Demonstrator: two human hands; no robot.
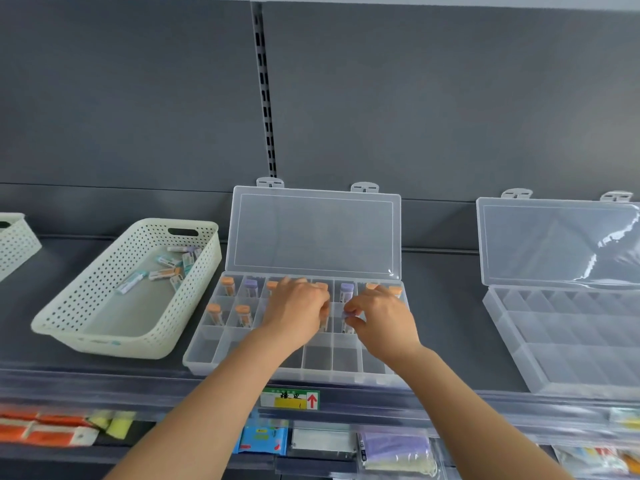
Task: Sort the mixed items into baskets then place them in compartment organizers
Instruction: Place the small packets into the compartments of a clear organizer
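Observation:
A clear compartment organizer (204, 355) lies open on the shelf, its lid leaning on the back wall. Small tubes stand in its far rows, several with orange caps (227, 281) and two with purple caps (346, 289). My left hand (298, 310) reaches over the middle row, its fingertips pinching a tube (323, 325) standing in a compartment. My right hand (384, 318) pinches a purple-capped tube (347, 323) in the neighbouring compartment. A cream perforated basket (69, 320) to the left holds several loose tubes (162, 271).
A second open clear organizer (540, 344) with bare compartments lies at the right. Part of another cream basket (14, 244) shows at the far left. Below the shelf edge with its price label (290, 399) hang packaged goods.

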